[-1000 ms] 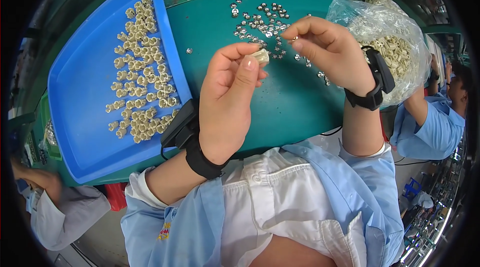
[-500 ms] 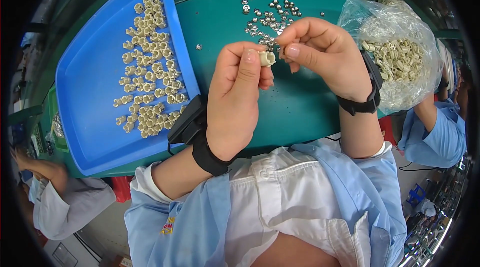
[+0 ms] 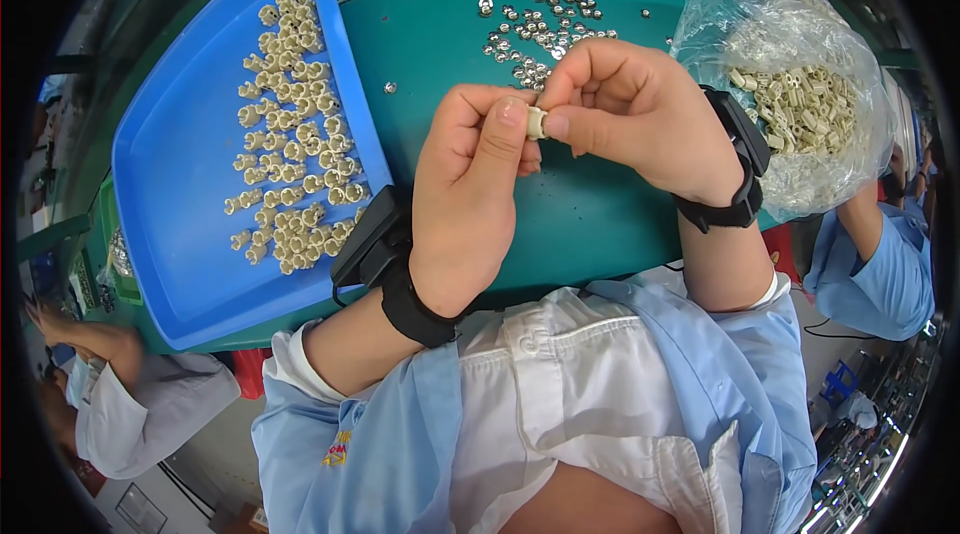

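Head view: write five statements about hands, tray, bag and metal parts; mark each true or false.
1. The left hand grips a cream piece. True.
2. The right hand is far from that piece. False: it is right at the piece's end.
3. The blue tray holds many similar pieces. True.
4. The clear bag lies left of the tray. False: it lies right.
5. Small metal parts lie scattered on the green table. True.
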`<state>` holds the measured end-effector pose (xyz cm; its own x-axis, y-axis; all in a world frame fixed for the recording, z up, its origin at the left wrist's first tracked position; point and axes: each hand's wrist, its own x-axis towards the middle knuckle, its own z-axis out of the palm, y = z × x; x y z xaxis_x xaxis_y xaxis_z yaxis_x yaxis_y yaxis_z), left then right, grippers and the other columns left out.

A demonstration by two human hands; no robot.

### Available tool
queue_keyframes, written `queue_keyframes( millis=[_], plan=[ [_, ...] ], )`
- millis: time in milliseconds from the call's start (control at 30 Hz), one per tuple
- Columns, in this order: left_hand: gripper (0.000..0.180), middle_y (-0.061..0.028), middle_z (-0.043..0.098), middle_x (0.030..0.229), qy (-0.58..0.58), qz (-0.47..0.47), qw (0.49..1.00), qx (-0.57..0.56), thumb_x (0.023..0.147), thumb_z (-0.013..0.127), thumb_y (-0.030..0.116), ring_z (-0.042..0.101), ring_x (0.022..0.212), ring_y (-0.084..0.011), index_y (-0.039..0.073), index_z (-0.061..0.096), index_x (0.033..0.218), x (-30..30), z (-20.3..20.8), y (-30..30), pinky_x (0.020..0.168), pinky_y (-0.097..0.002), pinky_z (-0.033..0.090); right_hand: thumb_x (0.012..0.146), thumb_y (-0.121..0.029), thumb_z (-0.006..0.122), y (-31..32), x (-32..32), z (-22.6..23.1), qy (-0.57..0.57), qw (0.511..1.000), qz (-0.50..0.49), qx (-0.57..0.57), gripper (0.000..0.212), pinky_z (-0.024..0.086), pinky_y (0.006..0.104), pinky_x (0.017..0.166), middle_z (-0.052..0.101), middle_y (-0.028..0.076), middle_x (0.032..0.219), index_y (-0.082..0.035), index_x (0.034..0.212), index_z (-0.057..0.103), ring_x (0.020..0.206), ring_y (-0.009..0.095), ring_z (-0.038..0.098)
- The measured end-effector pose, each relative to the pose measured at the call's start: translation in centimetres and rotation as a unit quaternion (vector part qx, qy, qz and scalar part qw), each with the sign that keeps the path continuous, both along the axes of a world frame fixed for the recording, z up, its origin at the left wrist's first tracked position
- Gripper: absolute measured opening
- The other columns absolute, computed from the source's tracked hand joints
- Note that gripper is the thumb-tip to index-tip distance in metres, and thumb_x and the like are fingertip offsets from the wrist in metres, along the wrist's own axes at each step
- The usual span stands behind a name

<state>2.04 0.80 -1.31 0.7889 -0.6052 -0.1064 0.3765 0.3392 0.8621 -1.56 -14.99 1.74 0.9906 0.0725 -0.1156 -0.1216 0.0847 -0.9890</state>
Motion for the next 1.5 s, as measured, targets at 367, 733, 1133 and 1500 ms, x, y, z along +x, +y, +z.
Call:
queue_keyframes(
  millis=[367,733,1133,1500],
  plan=[
    [0.019,-0.0015,0.05,0.084,0.007,-0.019,0.993,-0.119,0.094,0.039,0.023,0.044,0.074,-0.0082,0.005,0.045,0.098,0.2,-0.3,0.2,0.068,-0.0223,0.038,0.077,-0.009,0.065,1.5,-0.4,-0.4,-0.116,0.992,-0.057,0.003,0.017,0.045,0.0222,0.065,0.059,0.004,0.079,0.0,0.09,0.057,0.072,0.011,0.056],
    [0.019,-0.0006,0.05,0.085,0.07,0.013,0.991,-0.115,0.094,0.039,0.022,0.046,0.075,-0.0068,0.004,0.046,0.1,-0.8,0.6,0.0,0.069,-0.0212,0.039,0.069,-0.004,0.068,1.9,-0.5,2.0,-0.332,0.841,-0.091,-0.418,0.02,0.043,0.0255,0.062,0.06,0.007,0.079,-0.001,0.087,0.06,0.069,0.016,0.055],
    [0.016,-0.0035,0.055,0.078,-0.471,0.075,0.856,-0.201,0.075,0.064,0.008,0.052,0.066,-0.0198,0.007,0.056,0.09,-2.2,1.9,1.1,0.06,-0.0304,0.041,0.073,-0.004,0.064,7.6,7.5,2.4,-0.276,0.856,0.097,-0.427,0.015,0.043,0.0261,0.062,0.06,0.005,0.082,-0.003,0.087,0.06,0.072,0.015,0.056],
    [0.016,-0.0012,0.054,0.075,-0.453,0.113,0.863,-0.195,0.072,0.064,0.008,0.051,0.065,-0.0226,0.011,0.057,0.086,-3.2,2.5,1.7,0.058,-0.0322,0.04,0.069,-0.007,0.065,12.6,9.0,-0.1,-0.355,0.782,0.262,-0.44,0.016,0.044,0.035,0.071,0.054,0.009,0.08,-0.004,0.084,0.06,0.082,0.027,0.053]
  ],
)
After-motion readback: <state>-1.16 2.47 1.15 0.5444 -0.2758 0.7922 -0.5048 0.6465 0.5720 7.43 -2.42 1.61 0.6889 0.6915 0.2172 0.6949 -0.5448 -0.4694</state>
